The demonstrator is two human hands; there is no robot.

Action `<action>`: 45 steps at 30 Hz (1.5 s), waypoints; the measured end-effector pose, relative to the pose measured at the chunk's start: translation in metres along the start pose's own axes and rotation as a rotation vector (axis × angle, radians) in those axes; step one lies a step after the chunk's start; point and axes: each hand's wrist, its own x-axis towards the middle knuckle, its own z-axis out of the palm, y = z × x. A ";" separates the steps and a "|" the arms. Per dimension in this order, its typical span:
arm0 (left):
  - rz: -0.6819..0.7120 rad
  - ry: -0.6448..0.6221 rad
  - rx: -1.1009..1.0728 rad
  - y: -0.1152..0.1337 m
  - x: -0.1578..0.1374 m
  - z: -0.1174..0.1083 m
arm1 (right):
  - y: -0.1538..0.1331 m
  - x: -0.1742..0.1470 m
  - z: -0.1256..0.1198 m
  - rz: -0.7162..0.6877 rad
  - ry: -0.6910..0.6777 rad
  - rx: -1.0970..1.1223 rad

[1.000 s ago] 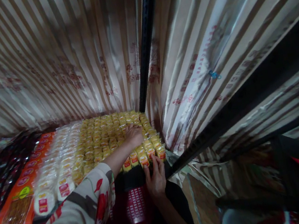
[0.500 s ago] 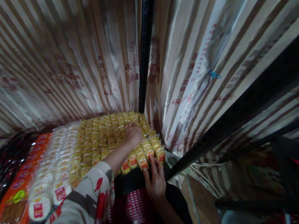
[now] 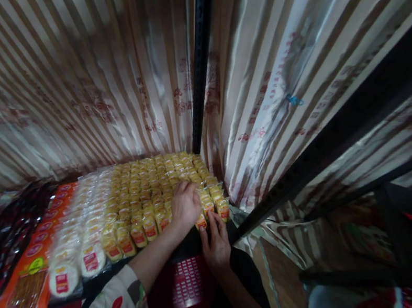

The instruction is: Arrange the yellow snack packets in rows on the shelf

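Note:
Rows of small yellow snack packs (image 3: 145,196) in clear wrappers with red labels stand tightly lined up on a dark shelf. My left hand (image 3: 186,205) reaches over the front part of these rows near the right side; its fingers curl downward, and what they grip, if anything, is hidden. At the front ends of the rows, my right hand (image 3: 216,242) has its thumb and fingers closed about a yellow pack (image 3: 201,222). Left of the yellow ones are rows of round white packs (image 3: 64,280) with red labels.
An orange snack bag (image 3: 29,280) and dark shiny packages (image 3: 7,247) lie further left. Red perforated baskets (image 3: 184,282) are below the shelf. Black metal posts (image 3: 200,64) and a slanted black bar (image 3: 294,181) frame the right, with striped curtain sheeting (image 3: 116,74) behind.
My left hand has drawn back toward me over the yellow packs, closer to my right hand. My right hand stays at the front ends of the rows. The view has shifted slightly.

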 end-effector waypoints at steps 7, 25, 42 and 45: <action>-0.226 -0.055 -0.111 -0.002 -0.082 -0.006 | 0.001 -0.001 0.001 0.006 -0.016 0.021; -0.501 -0.121 -0.108 0.005 -0.085 0.024 | 0.007 -0.003 -0.001 0.018 -0.081 0.111; -0.399 -0.046 -0.269 0.003 -0.094 0.035 | 0.005 -0.008 -0.007 0.014 -0.081 0.137; -0.384 -0.032 -0.267 0.002 -0.095 0.039 | 0.003 -0.007 -0.011 0.051 -0.084 0.162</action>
